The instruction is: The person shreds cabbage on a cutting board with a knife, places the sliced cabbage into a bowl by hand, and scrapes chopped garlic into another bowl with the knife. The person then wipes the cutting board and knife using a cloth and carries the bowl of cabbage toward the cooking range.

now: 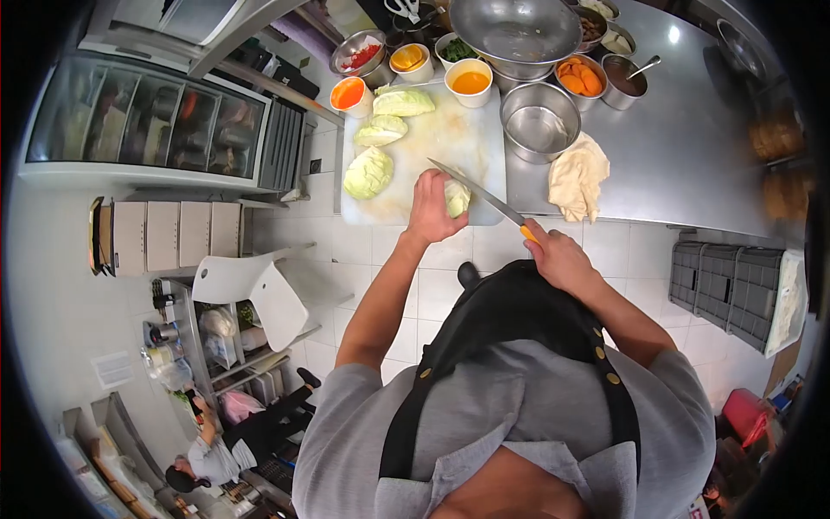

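Observation:
My right hand [560,255] grips the orange handle of a kitchen knife [488,198], its long blade slanting up and left over the cutting board [484,138]. Beneath the blade, near the board's front edge, lies a piece of cabbage [457,199]. My left hand [430,208] holds this piece from the left, fingers curled close to the blade. Whether the edge is cutting into the leaves I cannot tell. Along the board's left side lie three more cabbage pieces: a rounded one [368,173], a wedge [380,131] and a longer wedge [404,102].
Behind the board stand a tub of orange sauce [469,82], a red-orange tub [349,95] and a large metal bowl [516,35]. Right of it are a steel pot [541,121] and a crumpled cloth [579,177]. Another person [216,454] is at the lower left, beyond a white chair [251,290].

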Tool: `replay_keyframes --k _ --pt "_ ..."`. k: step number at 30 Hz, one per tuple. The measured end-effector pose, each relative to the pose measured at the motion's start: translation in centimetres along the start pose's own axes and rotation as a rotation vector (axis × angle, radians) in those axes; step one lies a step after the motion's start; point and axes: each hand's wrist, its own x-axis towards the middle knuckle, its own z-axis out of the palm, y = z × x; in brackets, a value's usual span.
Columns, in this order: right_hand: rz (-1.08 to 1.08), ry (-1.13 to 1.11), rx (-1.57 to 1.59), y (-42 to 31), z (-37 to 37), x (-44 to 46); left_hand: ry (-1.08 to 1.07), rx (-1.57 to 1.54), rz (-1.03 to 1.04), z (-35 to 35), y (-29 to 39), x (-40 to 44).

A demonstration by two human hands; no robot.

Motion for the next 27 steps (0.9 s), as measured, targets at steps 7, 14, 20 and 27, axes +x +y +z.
replay_keyframes --k 7,14,20,27 --pt "-0.144 -0.022 0.141 1.1 1.8 6.6 -0.003 0.040 0.043 -0.2 0.2 0.1" --pt "-0.090 -0.132 0.214 3.0 -3.6 3.0 -0.020 0.011 0.055 -0.1 -0.3 0.2" --pt "-0.170 -0.026 0.239 4.1 1.0 7.0 -0.017 0.000 0.049 -0.1 -0.4 -0.2" --pt "-0.150 0.299 0.154 4.3 0.3 4.6 0.506 0.023 -0.250 5.6 0.6 -3.3"
